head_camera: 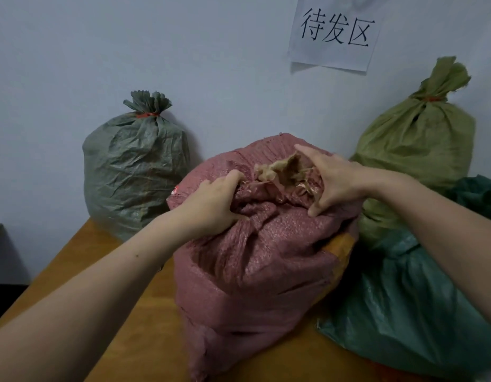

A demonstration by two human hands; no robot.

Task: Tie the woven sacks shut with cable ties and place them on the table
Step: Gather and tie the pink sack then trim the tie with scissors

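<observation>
A full red woven sack (255, 260) stands on the wooden table (82, 260) in front of me. Its mouth is open at the top, and tan crumpled stuffing (280, 169) shows inside. My left hand (214, 205) grips a bunch of the sack's cloth on the left side of the mouth. On the right rim of the mouth rests my right hand (332, 180), fingers spread and pressing on the cloth. No cable tie shows at this sack.
A grey-green sack (134, 166) tied with a red tie stands at the back left against the wall. An olive sack (415, 139), also tied in red, stands back right. A dark green sack (420, 304) lies at the right. A paper sign (335, 31) hangs on the wall.
</observation>
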